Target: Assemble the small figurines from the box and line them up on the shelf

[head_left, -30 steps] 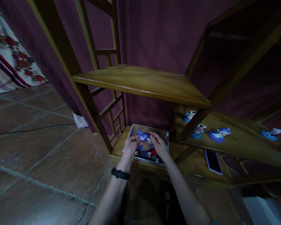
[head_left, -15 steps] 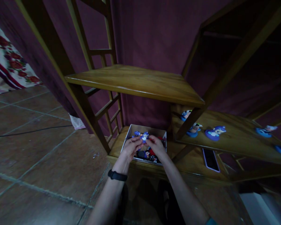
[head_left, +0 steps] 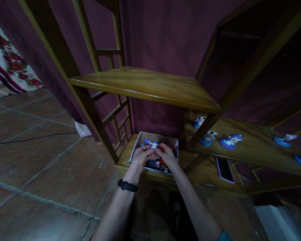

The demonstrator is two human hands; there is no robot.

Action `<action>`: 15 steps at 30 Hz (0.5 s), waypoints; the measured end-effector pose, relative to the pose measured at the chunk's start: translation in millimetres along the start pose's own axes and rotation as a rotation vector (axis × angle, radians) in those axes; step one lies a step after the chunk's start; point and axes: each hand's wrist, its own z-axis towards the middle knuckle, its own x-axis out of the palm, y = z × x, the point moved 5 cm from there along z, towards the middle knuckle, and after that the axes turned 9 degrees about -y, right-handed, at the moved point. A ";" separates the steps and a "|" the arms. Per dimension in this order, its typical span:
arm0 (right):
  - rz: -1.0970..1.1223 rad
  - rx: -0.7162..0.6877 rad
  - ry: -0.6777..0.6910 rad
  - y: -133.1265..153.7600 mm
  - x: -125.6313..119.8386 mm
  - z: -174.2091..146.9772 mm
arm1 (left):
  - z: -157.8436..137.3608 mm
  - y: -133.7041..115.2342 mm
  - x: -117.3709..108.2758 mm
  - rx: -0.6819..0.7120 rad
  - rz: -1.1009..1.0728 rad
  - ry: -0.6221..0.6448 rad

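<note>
Between my two hands is a small purple-and-white figurine (head_left: pixel 154 144), held above an open cardboard box (head_left: pixel 176 144). My left hand (head_left: pixel 140 156) pinches it from the left, its fingers bent around the lower part. From the right, my right hand (head_left: pixel 167 155) grips it too, with both thumbs close together at its base. Several other figurines, dark, red and purple, lie in the box; a dark one (head_left: pixel 153 163) shows below my hands. Fingers cover part of the held figurine's underside.
The box stands on the bottom board of a wooden shelf unit (head_left: pixel 140 83). Several figurines on round bases, one of them purple (head_left: pixel 230 141), stand on the right-hand shelf. Beneath that shelf lies a phone (head_left: pixel 225 170). A white box (head_left: pixel 273 221) is at the lower right.
Both hands keep hold of the figurine, which has turned slightly and sits a little lower between the fingers. The view has shifted slightly.
</note>
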 end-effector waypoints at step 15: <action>-0.079 0.007 -0.048 -1.3 0.7 0.3 | 0.5 3.1 -2.1 -0.013 0.014 0.018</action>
